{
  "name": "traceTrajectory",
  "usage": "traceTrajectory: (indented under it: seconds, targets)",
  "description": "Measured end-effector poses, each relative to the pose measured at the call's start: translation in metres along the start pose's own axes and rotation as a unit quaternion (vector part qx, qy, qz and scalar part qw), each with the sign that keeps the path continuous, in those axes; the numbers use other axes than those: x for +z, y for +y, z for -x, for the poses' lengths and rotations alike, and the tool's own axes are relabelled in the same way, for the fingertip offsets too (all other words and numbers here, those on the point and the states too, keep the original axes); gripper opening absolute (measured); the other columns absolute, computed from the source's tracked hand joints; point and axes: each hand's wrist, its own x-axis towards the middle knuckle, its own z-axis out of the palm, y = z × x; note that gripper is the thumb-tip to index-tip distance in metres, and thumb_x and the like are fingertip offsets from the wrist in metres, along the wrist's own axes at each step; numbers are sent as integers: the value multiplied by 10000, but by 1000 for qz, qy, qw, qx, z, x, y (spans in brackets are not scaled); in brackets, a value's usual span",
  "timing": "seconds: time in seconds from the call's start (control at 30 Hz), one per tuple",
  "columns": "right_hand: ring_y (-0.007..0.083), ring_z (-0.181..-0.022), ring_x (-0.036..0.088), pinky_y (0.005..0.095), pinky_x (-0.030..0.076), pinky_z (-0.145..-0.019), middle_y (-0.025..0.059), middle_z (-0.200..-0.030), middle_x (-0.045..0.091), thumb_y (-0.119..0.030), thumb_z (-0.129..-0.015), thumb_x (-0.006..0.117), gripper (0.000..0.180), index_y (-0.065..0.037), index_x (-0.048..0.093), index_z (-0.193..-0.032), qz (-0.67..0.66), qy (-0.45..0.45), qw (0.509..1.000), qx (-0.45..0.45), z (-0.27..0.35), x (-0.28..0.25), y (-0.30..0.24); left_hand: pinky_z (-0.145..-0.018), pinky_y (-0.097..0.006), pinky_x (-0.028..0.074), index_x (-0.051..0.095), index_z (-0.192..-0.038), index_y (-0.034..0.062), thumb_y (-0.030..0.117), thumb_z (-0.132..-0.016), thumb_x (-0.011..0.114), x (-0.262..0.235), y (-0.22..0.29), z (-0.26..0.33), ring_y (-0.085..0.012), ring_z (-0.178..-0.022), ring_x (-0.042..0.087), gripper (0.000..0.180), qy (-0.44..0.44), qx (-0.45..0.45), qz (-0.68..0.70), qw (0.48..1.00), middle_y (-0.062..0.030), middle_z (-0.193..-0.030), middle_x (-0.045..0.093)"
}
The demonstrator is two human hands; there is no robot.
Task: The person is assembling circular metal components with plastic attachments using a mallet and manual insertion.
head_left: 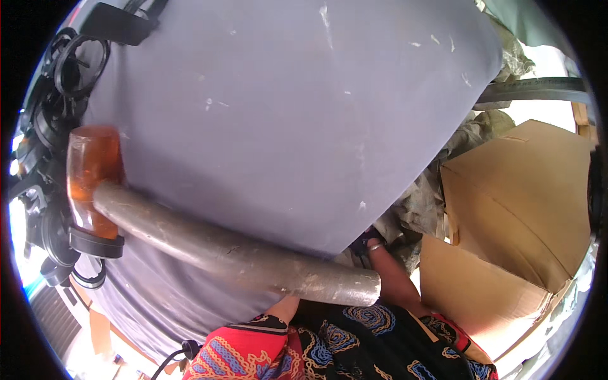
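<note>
A mallet [234, 256] with an orange, see-through head and a thick grey metal handle lies on the grey-covered table [285, 120]. My left forearm comes up in a red patterned sleeve [244, 351]; a strip of wrist [285, 308] shows below the handle, and the hand itself is hidden behind it. Off the table's near right edge is my right hand [363, 242], dark and in shadow, with a bangle [375, 246] at the wrist. Its fingers do not show clearly, nor does anything they may hold.
Black plastic rings [50, 120] and similar parts crowd the table's left side; one black ring [95, 244] sits against the mallet head. An opened cardboard box [500, 209] stands at the right, beside crumpled grey-green cloth [424, 199]. A black curved bar [532, 90] juts in at the upper right.
</note>
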Motion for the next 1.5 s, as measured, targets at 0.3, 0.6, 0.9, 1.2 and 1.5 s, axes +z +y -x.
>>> traceTrajectory:
  seconds: [0.3, 0.6, 0.9, 1.2, 1.5]
  targets:
    - [254, -986, 592, 348, 467, -786, 117, -1093, 629, -235, -903, 559, 347, 31, 555, -1126, 302, 91, 949, -6, 2, 0, 0, -803, -381, 484, 581, -1138, 2, 222, -791, 613, -25, 11, 16, -346, -939, 620, 412, 10, 45, 24, 999, -221, -989, 647]
    - [275, -1015, 584, 359, 464, -807, 132, -1121, 627, -248, -911, 549, 352, 30, 561, -1126, 556, 200, 807, -8, 39, 37, -24, -783, -370, 491, 576, -1142, -2, 201, -797, 599, -19, 19, 50, -343, -925, 625, 401, -6, 88, 41, 995, -226, -981, 648]
    - [139, -844, 572, 257, 486, -689, 76, -1041, 593, -38, -862, 554, 567, 45, 317, -1371, -100, 208, 953, -199, 150, 85, -98, -830, -437, 487, 590, -1083, -7, 161, -778, 574, 8, 45, 95, -396, -974, 606, 349, 17, 24, 50, 998, -261, -1005, 630]
    - [135, -894, 568, 265, 476, -775, 74, -1070, 592, -22, -867, 539, 483, -12, 395, -1328, -75, 127, 947, -284, 201, 96, -116, -860, -440, 466, 572, -1104, 6, 109, -795, 541, -18, 75, 184, -396, -1004, 589, 327, 103, 103, 65, 987, -255, -1016, 626]
    - [136, -870, 589, 257, 476, -763, 82, -1050, 617, 2, -882, 492, 437, -4, 422, -1314, -138, -1, 954, -268, 251, 120, -120, -862, -459, 459, 541, -1139, -2, 119, -801, 547, -21, 80, 252, -397, -1000, 587, 359, 187, 104, 10, 977, -240, -1017, 632]
